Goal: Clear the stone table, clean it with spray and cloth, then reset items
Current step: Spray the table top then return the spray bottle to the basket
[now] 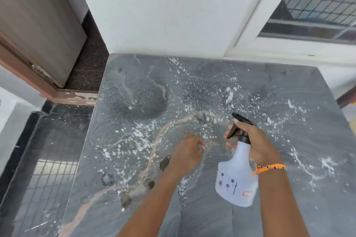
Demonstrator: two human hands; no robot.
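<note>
A grey stone table fills the middle of the view, its top flecked with white specks and wet patches. My right hand grips the neck of a white spray bottle with a black trigger head, fingers on the trigger, nozzle pointing toward the far side of the table. The bottle hangs tilted above the table's near right part. My left hand hovers just left of the bottle over the table, fingers loosely curled, holding nothing. No cloth is in view.
A white wall backs the table. A window with a grille is at the upper right. A door and its brown frame stand at the left, above a dark glossy floor beside the table's left edge.
</note>
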